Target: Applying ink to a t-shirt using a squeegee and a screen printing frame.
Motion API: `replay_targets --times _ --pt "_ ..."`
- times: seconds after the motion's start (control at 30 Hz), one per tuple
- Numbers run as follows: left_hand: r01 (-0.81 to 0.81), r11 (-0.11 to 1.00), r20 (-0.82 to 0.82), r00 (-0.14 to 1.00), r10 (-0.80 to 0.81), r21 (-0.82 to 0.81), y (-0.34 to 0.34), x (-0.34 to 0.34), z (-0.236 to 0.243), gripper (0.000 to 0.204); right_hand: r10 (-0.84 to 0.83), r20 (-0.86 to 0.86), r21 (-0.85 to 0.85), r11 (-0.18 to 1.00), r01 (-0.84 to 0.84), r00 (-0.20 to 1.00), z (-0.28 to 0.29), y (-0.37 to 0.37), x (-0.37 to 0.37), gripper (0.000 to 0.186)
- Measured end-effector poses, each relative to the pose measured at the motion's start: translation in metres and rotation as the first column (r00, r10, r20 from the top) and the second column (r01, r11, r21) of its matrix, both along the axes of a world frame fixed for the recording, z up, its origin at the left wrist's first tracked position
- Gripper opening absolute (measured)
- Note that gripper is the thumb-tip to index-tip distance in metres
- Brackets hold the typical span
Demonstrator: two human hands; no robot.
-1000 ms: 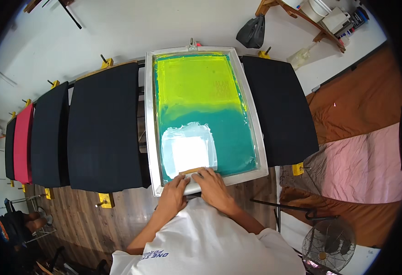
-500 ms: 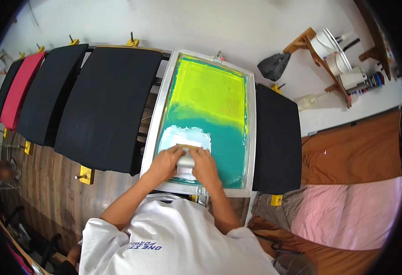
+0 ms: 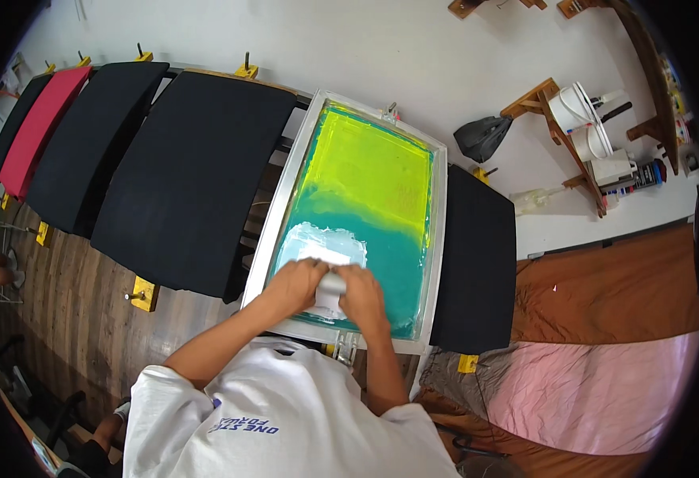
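Observation:
A squeegee (image 3: 333, 283) stands against the green mesh (image 3: 393, 279) of a screen-printing frame (image 3: 283, 203). My left hand (image 3: 300, 285) and my right hand (image 3: 363, 296) are closed on its handle side by side, near the frame's near end. My fingers hide most of the handle. White ink (image 3: 315, 237) lies thick on the mesh around and just beyond the squeegee, with a ragged far edge. Across the far half spreads a bright yellow-green area (image 3: 373, 167).
Large black-covered boards, one on the left (image 3: 190, 183) and one on the right (image 3: 474, 263), flank the frame. Farther left is a red board (image 3: 45, 131). Yellow clamps (image 3: 144, 293) stick out. Wall shelving holds a white bucket (image 3: 568, 103); a black bag (image 3: 482, 137) hangs nearby. Another person's leg (image 3: 109, 430) shows lower left.
The whole view has turned slightly. Both hands still grip the squeegee in about the same part of the frame; the brown strip seen between them before now hardly shows.

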State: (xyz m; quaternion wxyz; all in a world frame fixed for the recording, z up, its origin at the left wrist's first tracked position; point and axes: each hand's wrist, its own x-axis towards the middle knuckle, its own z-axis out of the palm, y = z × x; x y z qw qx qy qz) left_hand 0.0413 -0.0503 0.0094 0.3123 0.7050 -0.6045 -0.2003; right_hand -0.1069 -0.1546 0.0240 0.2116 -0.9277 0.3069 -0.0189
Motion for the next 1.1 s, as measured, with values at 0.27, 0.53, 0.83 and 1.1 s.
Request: replay_targets --times 0.27,0.53,0.83,1.1 --pt "0.083 0.996 0.122 0.989 -0.086 0.029 0.03 -0.022 -0.028 0.051 -0.019 0.077 -0.02 1.0 0.02 0.997 -0.026 0.033 -0.019 0.047" --pt "0.191 0.952 0.044 0.977 -0.207 0.238 0.061 -0.035 0.007 0.056 -0.003 -0.008 0.09 0.996 0.004 1.0 0.009 0.068 -0.042 0.043" --pt "-0.017 0.997 0.1 0.995 0.009 0.079 0.0 -0.009 -0.01 0.057 -0.072 0.01 -0.033 0.997 0.072 0.997 -0.001 0.02 0.0 0.056" --pt "0.036 0.989 0.087 0.995 -0.048 0.142 0.01 -0.011 -0.034 0.071 -0.095 0.079 -0.035 0.995 0.098 0.992 -0.03 0.028 -0.005 0.059"
